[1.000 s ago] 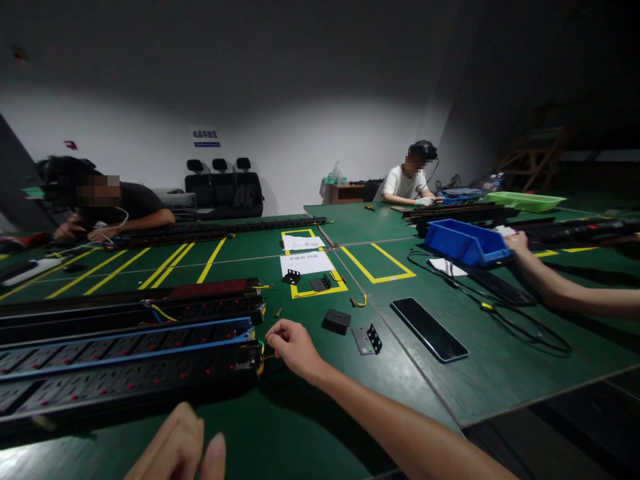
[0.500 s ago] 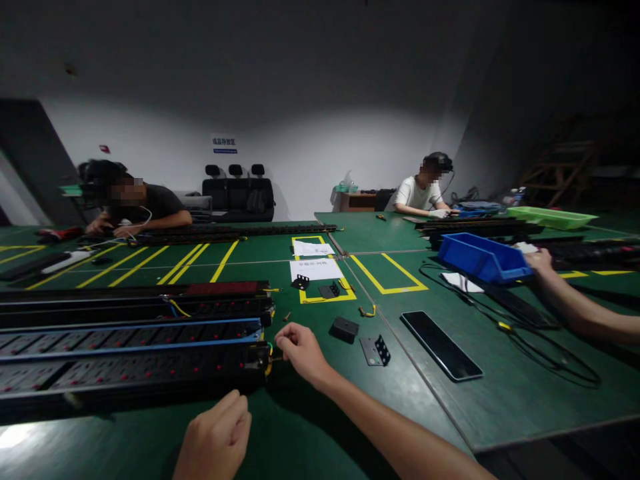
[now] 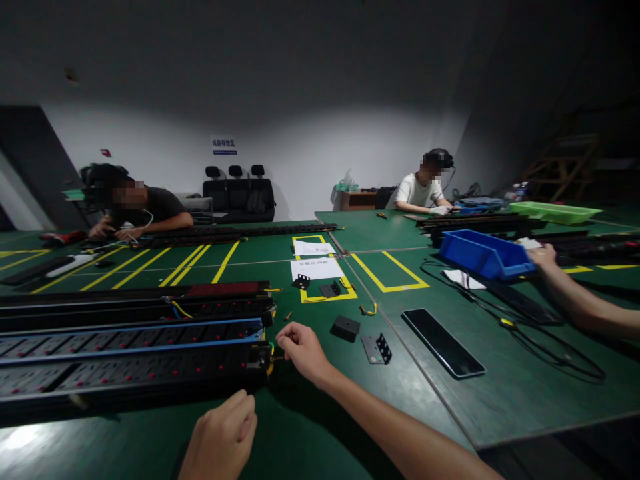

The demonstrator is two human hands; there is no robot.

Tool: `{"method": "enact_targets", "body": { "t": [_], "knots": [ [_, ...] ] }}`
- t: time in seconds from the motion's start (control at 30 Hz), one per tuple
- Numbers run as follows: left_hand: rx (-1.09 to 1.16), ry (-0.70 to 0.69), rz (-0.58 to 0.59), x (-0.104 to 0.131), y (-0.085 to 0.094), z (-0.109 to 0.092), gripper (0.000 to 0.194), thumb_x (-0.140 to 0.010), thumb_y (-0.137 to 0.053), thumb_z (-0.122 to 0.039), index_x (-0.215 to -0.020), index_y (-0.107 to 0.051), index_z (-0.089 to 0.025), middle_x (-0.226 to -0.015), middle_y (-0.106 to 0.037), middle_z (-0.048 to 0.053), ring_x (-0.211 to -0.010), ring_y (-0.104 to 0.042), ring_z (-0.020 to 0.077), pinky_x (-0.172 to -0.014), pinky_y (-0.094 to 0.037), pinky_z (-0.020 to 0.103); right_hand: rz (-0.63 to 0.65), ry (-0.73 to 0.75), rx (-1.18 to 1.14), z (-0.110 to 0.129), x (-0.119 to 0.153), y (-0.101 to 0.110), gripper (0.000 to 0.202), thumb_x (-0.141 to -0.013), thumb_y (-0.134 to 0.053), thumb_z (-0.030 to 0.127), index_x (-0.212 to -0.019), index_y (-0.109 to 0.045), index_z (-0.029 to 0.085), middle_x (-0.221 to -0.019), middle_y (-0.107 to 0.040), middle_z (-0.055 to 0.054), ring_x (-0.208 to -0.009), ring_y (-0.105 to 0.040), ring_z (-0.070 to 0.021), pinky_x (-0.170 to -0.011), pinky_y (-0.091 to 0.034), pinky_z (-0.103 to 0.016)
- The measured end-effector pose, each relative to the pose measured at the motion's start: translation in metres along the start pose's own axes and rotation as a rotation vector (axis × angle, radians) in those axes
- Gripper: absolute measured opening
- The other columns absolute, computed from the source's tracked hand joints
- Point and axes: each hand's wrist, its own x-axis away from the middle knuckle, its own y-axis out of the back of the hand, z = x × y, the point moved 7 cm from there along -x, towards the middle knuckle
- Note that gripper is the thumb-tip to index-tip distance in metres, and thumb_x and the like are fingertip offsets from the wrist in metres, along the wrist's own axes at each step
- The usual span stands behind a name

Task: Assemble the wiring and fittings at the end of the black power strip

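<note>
Nearest, at bottom centre, the left hand (image 3: 220,437) curls closed. Beyond, mid-frame, the right hand (image 3: 302,350) pinches narrowly, contents unclear, beside a yellow wire (image 3: 271,365), probably light and bendy, best taken mid-length, ending the left-side power strip (image 3: 165,373).

Pale wall (image 3: 305,150) behind black three-seat bench (image 3: 237,200), lit in soft band just above bench, fading near-black high overhead and far right of bench. Sign with blue strip (image 3: 224,147) on wall above bench, dark door-like panel (image 3: 30,157) well left of bench. Brown cabinet (image 3: 360,201) right of bench, shadowy wooden frame (image 3: 563,167) farther right, green tabletop (image 3: 415,413) in front of bench.
</note>
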Motion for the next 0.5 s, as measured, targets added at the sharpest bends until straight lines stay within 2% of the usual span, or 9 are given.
{"method": "enact_targets", "body": {
  "t": [0.3,0.5],
  "knots": [
    [0.008,0.043,0.049,0.0017,-0.0053,0.0037,0.027,-0.083,-0.036,-0.008,-0.059,-0.036,-0.020,-0.055,-0.042,-0.005,-0.044,-0.038,0.0066,-0.049,-0.024,0.024,0.000,0.004,0.002,0.0020,0.0004,0.0002,0.009,-0.077,-0.054,0.018,-0.078,-0.064,0.016,-0.064,-0.060,0.002,-0.052,-0.055,-0.0104,-0.049,-0.039,-0.020],
    [0.008,0.017,0.018,0.0006,-0.0022,0.0013,0.028,-0.084,-0.037,-0.008,-0.059,-0.036,-0.020,-0.055,-0.042,-0.005,-0.043,-0.040,0.0066,-0.050,-0.024,0.025,-0.010,0.003,0.016,0.0033,0.0007,0.0005,0.009,-0.077,-0.054,0.017,-0.077,-0.063,0.016,-0.061,-0.058,0.003,-0.051,-0.054,-0.0104,-0.049,-0.038,-0.021]
  ]
}}
